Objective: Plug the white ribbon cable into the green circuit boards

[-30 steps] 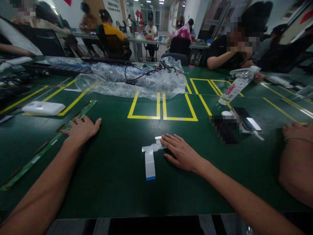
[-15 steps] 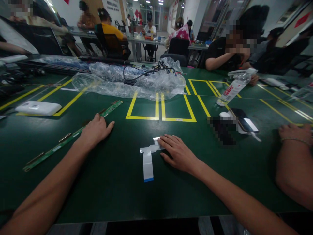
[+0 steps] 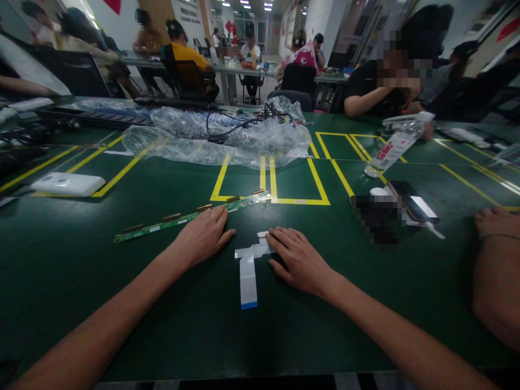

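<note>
My left hand point(image 3: 204, 234) lies palm down, its fingertips touching the near edge of a long, narrow green circuit board point(image 3: 179, 220). The thumb is spread away, and the board lies flat and slanted on the table. My right hand point(image 3: 300, 261) rests flat with its fingers over the right part of a white flat ribbon cable point(image 3: 248, 279). This cable has a T-like shape, a blue-tipped end pointing towards me and a small connector at the top. Some of it is hidden under the fingers.
Clear plastic wrap point(image 3: 227, 142) with black cables lies across the green table point(image 3: 182, 330). A white device point(image 3: 69, 184) sits left. On the right are a tilted bottle point(image 3: 392, 149), a phone point(image 3: 414, 201) and another person's forearm point(image 3: 498, 281). Yellow tape marks rectangles.
My left hand has moved right, and the circuit board has slid right with it and turned flatter across the table. My right hand and the ribbon cable have stayed put.
</note>
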A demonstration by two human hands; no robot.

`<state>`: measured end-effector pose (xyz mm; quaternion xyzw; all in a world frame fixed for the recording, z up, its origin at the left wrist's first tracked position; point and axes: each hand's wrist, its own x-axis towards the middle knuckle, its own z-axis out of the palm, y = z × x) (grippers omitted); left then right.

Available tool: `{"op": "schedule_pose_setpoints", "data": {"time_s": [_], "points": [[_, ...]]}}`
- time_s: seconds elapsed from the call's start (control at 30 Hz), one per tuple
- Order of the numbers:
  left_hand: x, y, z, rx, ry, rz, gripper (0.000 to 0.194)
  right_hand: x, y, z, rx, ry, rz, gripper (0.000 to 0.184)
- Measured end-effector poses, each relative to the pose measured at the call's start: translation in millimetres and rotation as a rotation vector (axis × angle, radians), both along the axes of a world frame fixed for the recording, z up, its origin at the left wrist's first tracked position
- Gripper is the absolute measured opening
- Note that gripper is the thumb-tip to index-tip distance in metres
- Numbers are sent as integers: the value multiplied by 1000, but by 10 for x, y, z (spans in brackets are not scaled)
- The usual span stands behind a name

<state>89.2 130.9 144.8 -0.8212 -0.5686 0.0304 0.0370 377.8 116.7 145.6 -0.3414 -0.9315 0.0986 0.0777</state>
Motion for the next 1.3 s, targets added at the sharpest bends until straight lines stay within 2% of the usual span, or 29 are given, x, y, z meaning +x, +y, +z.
{"op": "schedule_pose_setpoints", "data": {"time_s": [0.17,0.27,0.4,0.57,0.77,0.9,1.3], "points": [[383,-218,-114,38,-163,-265,61,20,12,-34,23,30,17,60],[487,-276,-127,43,-145,-340,62,44,12,-57,3,32,38,63],[574,-307,-84,47,-100,-349,65,53,4,-73,2,7,37,65],[683,-335,-75,87,-74,-294,61,34,7,-60,39,11,22,64],[474,-293,-116,75,-172,-407,50,33,14,-29,59,13,25,59],[430,-302,-97,70,-193,-393,49,39,29,-56,55,28,27,58],[534,-360,-34,24,-74,-355,64,175,156,-90,35,133,102,49]]}}
